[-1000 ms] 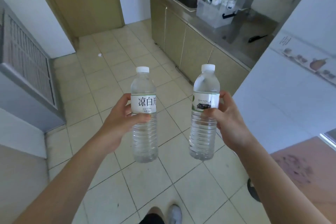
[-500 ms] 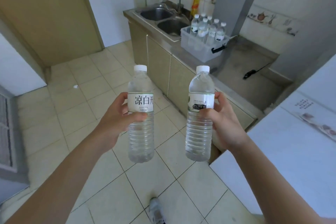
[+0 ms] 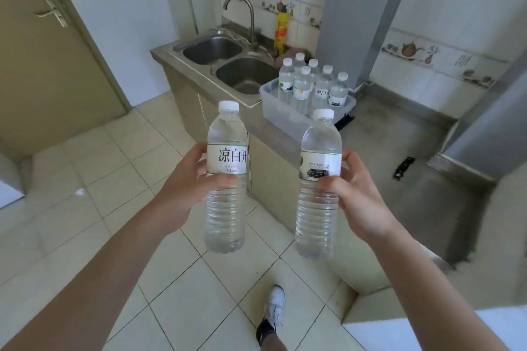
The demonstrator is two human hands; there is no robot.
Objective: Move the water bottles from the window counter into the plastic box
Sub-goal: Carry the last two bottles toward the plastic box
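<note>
**Two bottles carried upright, one in each hand**

The left clear plastic water bottle with a white cap (image 3: 226,179) is held upright in the left hand (image 3: 189,188). The thumb crosses the front just under the white label, and the other fingers curl around the back. The right clear plastic water bottle with a white cap (image 3: 318,185) stands upright in the right hand (image 3: 360,199), which grasps it in the same way, thumb across the lower edge of the label. Both bottles are in the air above the pale tiled floor (image 3: 99,179), side by side and apart from each other.

Beyond the two grips, farther from the person, the translucent plastic box (image 3: 278,107) sits on the grey steel counter (image 3: 385,134). Six capped water bottles in the box (image 3: 312,85) stand upright, close together. Left of the box is the steel double sink (image 3: 228,63) with a curved tap (image 3: 242,14), and behind it a yellow dish-soap bottle (image 3: 281,28). A small black object (image 3: 403,167) lies on the counter to the right of the right hand. Below the hands, one white shoe (image 3: 275,308) is on the floor. A beige door with a metal handle (image 3: 54,65) is far to the left.
</note>
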